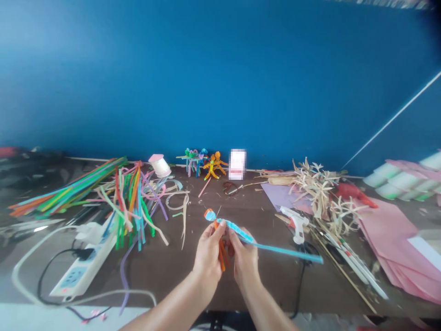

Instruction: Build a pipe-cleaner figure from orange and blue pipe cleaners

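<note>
The person's left hand (207, 252) pinches orange stems (222, 258) beneath a blue-and-orange tip (210, 214). The right hand (247, 257) grips a blue strip (289, 253) above the dark table (168, 276).

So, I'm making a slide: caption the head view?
Left hand and right hand hold blue and orange fuzzy strips over a dark table.

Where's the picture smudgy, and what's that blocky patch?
Head view: the pale cylinders at far right look smeared; head view: the left hand and right hand look clearer; head view: a white rectangle before the blue wall is pixelated, too blocky to identify.
</note>
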`<act>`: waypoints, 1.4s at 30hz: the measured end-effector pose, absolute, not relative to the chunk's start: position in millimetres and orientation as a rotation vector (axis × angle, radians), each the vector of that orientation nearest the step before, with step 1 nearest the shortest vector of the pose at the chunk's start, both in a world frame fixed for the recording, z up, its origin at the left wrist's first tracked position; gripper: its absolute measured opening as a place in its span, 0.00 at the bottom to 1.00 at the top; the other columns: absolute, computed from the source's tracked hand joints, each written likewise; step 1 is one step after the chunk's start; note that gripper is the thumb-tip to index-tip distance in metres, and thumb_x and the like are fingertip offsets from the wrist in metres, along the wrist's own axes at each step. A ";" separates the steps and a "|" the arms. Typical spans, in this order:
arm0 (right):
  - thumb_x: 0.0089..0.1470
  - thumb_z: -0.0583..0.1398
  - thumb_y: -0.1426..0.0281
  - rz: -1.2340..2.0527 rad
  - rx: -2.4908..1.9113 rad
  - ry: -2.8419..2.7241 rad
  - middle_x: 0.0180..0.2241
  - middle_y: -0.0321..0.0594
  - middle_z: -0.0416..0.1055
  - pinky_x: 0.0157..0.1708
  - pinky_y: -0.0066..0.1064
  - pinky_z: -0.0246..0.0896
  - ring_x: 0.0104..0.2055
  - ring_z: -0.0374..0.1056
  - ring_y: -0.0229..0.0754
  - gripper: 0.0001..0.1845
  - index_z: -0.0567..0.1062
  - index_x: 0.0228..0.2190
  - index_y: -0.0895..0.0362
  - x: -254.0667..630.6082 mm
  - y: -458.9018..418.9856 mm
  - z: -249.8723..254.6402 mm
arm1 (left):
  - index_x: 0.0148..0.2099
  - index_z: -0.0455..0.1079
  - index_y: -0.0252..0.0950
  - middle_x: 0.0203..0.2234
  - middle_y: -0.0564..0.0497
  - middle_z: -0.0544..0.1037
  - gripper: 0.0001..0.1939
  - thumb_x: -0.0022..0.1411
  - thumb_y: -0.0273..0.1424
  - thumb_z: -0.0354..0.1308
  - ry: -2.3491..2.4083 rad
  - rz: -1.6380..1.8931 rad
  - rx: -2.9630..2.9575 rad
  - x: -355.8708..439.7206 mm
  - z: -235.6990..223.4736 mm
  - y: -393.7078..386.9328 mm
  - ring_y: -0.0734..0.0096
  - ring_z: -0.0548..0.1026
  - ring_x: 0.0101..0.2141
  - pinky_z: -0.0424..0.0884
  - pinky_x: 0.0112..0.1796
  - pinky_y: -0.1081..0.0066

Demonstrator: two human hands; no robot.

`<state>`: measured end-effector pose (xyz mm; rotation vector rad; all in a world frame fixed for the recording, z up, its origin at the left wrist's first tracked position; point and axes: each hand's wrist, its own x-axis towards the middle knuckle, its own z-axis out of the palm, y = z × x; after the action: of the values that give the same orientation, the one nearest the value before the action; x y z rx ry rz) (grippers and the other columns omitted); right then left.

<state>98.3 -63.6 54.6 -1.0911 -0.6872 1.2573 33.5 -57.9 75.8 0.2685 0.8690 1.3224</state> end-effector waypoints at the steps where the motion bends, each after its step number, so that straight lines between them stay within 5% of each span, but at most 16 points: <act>1: 0.42 0.63 0.63 1.242 -1.102 -0.715 0.16 0.32 0.65 0.16 0.24 0.53 0.17 0.59 0.33 0.11 0.72 0.22 0.59 97.2 -65.0 53.9 | 0.29 0.62 0.36 0.17 0.60 0.67 0.13 0.45 0.33 0.63 0.887 1.353 0.300 33.7 74.8 -57.9 0.81 0.67 0.17 0.61 0.21 0.79; 4: 0.44 0.61 0.62 1.221 -1.122 -0.815 0.17 0.34 0.66 0.17 0.26 0.55 0.18 0.60 0.35 0.12 0.75 0.28 0.58 94.4 -70.7 53.9 | 0.29 0.65 0.35 0.17 0.58 0.68 0.12 0.44 0.34 0.63 0.998 1.447 0.472 31.1 71.0 -55.4 0.79 0.66 0.18 0.61 0.22 0.78; 9: 0.49 0.56 0.56 1.323 -1.187 -0.852 0.11 0.31 0.61 0.08 0.23 0.43 0.10 0.50 0.31 0.19 0.73 0.35 0.58 93.7 -81.3 59.9 | 0.27 0.70 0.34 0.19 0.54 0.71 0.09 0.44 0.34 0.63 1.279 1.493 0.938 15.8 63.9 -47.8 0.73 0.68 0.24 0.63 0.28 0.76; 17: 0.49 0.55 0.56 1.370 -1.256 -1.107 0.10 0.29 0.61 0.08 0.20 0.37 0.08 0.47 0.28 0.19 0.71 0.31 0.61 123.1 -67.5 76.5 | 0.27 0.72 0.33 0.22 0.52 0.73 0.08 0.49 0.34 0.59 1.301 1.262 1.376 -5.2 74.0 -35.9 0.72 0.67 0.25 0.61 0.30 0.75; 25: 0.40 0.63 0.65 1.398 -1.132 -1.066 0.13 0.27 0.59 0.13 0.20 0.42 0.14 0.51 0.28 0.11 0.71 0.24 0.59 143.7 -39.5 87.5 | 0.23 0.71 0.32 0.18 0.55 0.70 0.07 0.41 0.30 0.65 0.888 1.005 1.024 -14.0 82.5 -26.1 0.78 0.65 0.22 0.61 0.29 0.78; 34: 0.35 0.66 0.66 1.690 -0.830 -0.562 0.14 0.28 0.62 0.14 0.22 0.49 0.14 0.54 0.29 0.13 0.67 0.19 0.58 128.7 -17.1 79.5 | 0.28 0.67 0.32 0.18 0.55 0.68 0.07 0.47 0.29 0.63 0.575 1.055 0.479 13.0 69.1 -12.3 0.80 0.67 0.20 0.63 0.23 0.80; 42: 0.39 0.64 0.64 1.320 -0.970 -0.679 0.17 0.33 0.69 0.16 0.23 0.54 0.18 0.63 0.34 0.11 0.70 0.22 0.58 118.1 -8.0 74.1 | 0.27 0.65 0.34 0.16 0.57 0.68 0.08 0.48 0.29 0.62 0.627 1.109 0.186 30.7 81.6 -9.6 0.80 0.68 0.18 0.64 0.21 0.79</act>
<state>118.1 -8.0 74.1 -0.9700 -0.6789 1.3202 30.7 -9.6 81.6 0.1861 0.6273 1.1090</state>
